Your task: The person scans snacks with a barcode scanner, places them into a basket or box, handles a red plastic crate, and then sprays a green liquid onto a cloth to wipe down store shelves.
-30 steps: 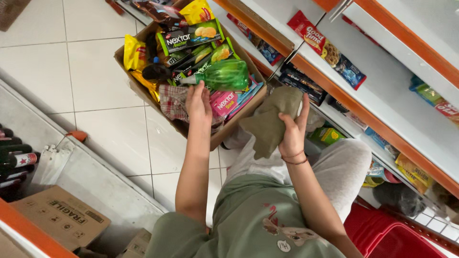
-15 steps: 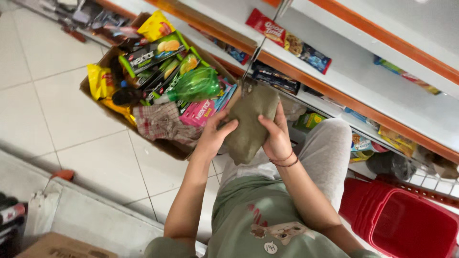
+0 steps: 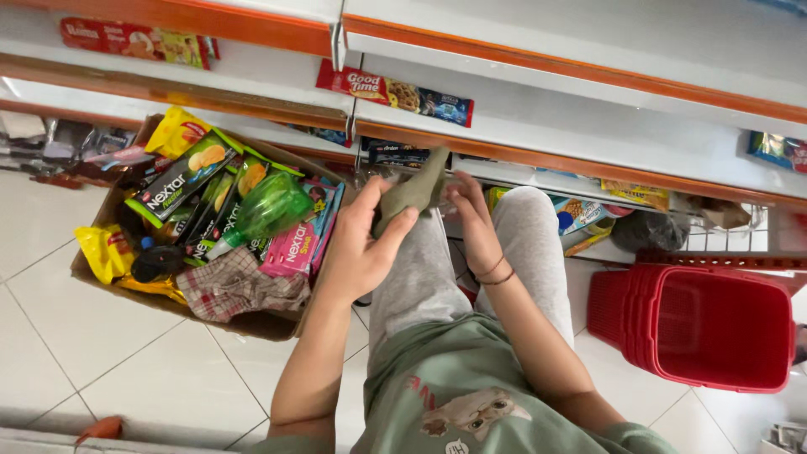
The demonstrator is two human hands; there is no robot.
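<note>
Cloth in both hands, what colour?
Olive green cloth, plain; the head view shows it.

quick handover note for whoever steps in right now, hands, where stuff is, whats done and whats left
Left hand: holds the lower part of the olive cloth, thumb on it.
Right hand: on the cloth's other side, fingers partly hidden behind it.
Cloth: bunched between both hands, above the knees, in front of the lower shelf.
Box: on the floor by the left hand, full of snack packs, with a green spray bottle and a checked cloth on top.
Red baskets: stacked on the floor to the right.
Done: cloth is in hand.
Left: shelves hold only a few packs; box not yet unpacked.
</note>
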